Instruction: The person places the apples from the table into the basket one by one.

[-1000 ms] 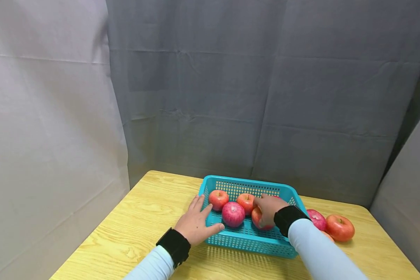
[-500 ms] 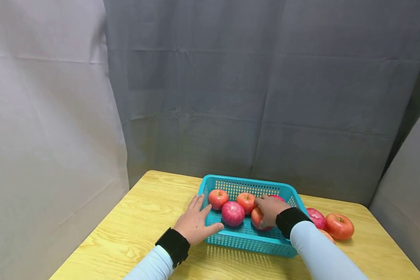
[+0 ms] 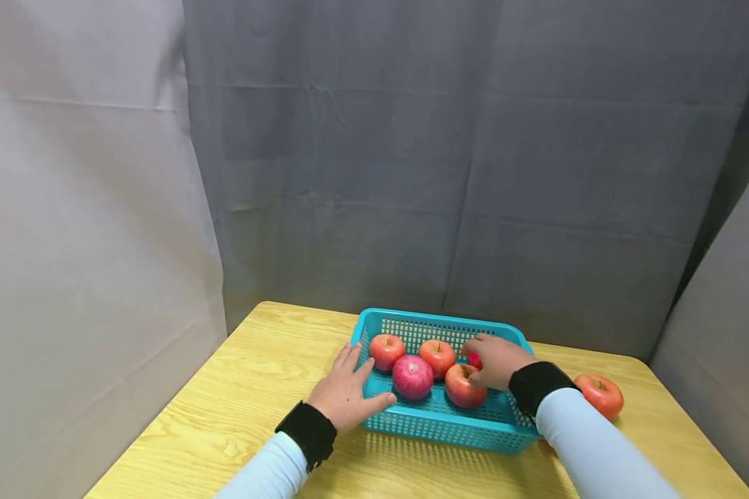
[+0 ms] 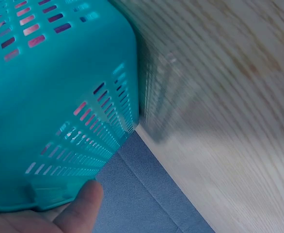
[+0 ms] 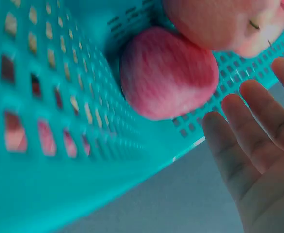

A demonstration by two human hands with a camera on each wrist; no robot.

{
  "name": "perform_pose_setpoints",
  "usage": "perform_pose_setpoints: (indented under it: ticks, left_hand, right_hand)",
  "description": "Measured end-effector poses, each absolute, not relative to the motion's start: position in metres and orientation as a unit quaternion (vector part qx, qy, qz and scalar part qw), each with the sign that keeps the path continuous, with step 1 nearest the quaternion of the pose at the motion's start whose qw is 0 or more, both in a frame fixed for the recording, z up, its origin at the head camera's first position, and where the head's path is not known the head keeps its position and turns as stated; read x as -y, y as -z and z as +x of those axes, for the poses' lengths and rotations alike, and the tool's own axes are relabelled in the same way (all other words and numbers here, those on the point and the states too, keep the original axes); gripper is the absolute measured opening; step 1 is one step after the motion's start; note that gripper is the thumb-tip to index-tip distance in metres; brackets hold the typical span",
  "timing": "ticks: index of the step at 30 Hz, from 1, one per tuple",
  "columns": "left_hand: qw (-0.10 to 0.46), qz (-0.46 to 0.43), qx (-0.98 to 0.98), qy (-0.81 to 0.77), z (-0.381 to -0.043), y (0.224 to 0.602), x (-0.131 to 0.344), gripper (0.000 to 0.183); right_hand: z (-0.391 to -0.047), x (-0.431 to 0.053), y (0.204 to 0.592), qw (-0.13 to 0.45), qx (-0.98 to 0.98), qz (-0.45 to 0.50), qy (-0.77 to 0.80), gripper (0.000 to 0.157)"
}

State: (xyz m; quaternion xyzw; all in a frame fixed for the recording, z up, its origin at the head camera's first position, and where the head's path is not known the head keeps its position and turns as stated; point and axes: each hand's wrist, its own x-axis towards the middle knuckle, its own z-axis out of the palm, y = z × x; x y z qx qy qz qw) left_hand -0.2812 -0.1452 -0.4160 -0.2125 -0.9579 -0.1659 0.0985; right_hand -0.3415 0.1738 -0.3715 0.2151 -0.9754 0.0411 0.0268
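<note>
A turquoise plastic basket (image 3: 440,431) with perforated walls holds several apples. My left hand (image 3: 343,395) lies against its left side, fingers spread and thumb over the near rim; in the left wrist view a fingertip (image 4: 86,204) shows right at the rim. Over the basket's right part is my right hand (image 3: 502,360), its fingers stretched out and loose in the right wrist view, holding nothing. Just left of its thumb sits a red-orange apple (image 3: 465,388). A darker red apple (image 5: 168,75) lies under the hand, mostly hidden by it in the head view.
Inside the basket, a deep pink apple (image 3: 412,378) and two red-orange ones, one left (image 3: 387,351) and one at centre (image 3: 437,357), sit together. Outside on the wooden table (image 3: 225,416), another apple (image 3: 599,395) lies to the right, partly behind the right sleeve. Grey curtains hang behind.
My right hand has let go of the front-right apple, which stays in the basket, and moved right and slightly away from me. The left hand keeps its place at the basket.
</note>
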Motion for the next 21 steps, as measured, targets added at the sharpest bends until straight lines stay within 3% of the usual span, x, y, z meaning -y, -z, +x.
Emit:
perform_pose_setpoints:
  ticks: [11, 16, 21]
  left_hand:
    - [0.098, -0.209, 0.958, 0.171, -0.283, 0.415, 0.147, 0.09]
    - [0.104, -0.207, 0.958, 0.169, -0.286, 0.416, 0.147, 0.091]
    - [0.104, -0.207, 0.958, 0.168, -0.284, 0.417, 0.146, 0.094]
  right_hand:
    - [-0.317, -0.198, 0.342, 0.061, 0.973, 0.21, -0.068, 0.038]
    - [-0.314, -0.214, 0.341, 0.063, 0.976, 0.195, -0.078, 0.04]
    - [-0.307, -0.234, 0.347, 0.055, 0.976, 0.191, -0.09, 0.032]
